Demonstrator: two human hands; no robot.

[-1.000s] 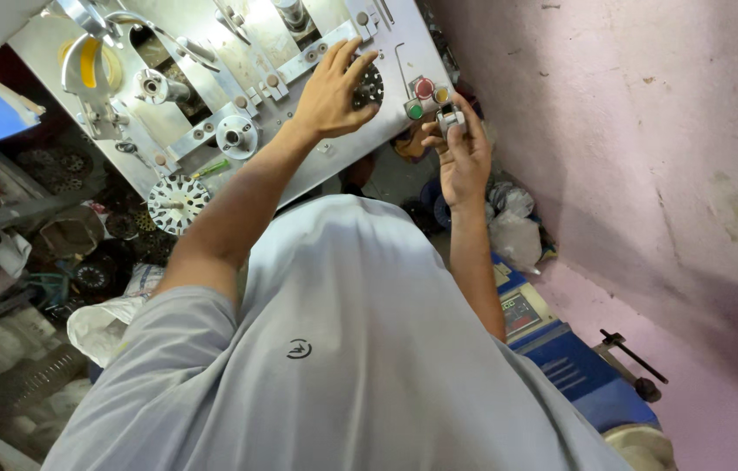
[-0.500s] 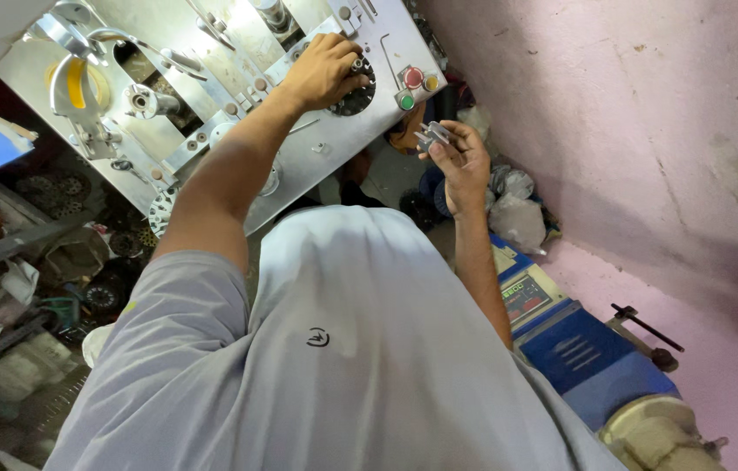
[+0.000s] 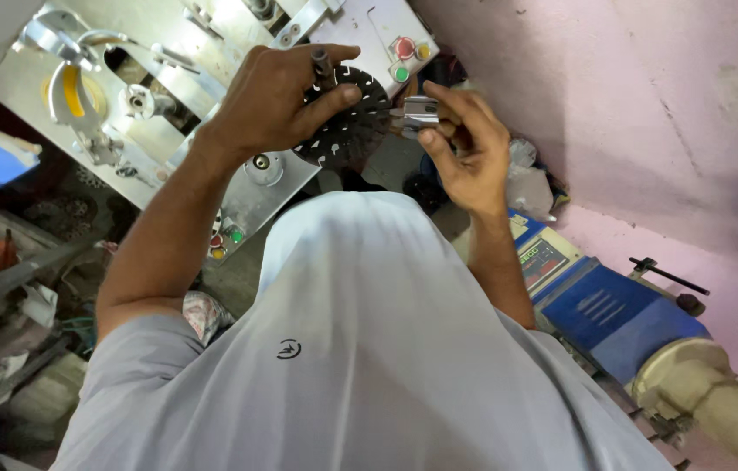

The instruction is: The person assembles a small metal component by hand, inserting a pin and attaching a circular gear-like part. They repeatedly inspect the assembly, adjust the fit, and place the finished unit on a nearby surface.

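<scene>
My left hand [image 3: 268, 100] closes its grip on the black slotted disc [image 3: 347, 118] held off the grey machine [image 3: 168, 113], my right hand [image 3: 465, 148] pinches a small metal piece [image 3: 417, 113] just beside its rim, seemingly not yet fitted.

L hand [image 3: 277, 100]: arm extended fwd, fingers curled, thumb out, gripping.
R hand [image 3: 465, 144]: elbow bent, raised, fingertips pinched shut.

Black slotted disc [image 3: 347, 122]; silver clip [image 3: 417, 114]; red, green, yellow buttons [image 3: 404, 61] upper centre; pink wall [image 3: 630, 105]; blue box [image 3: 613, 314].
</scene>
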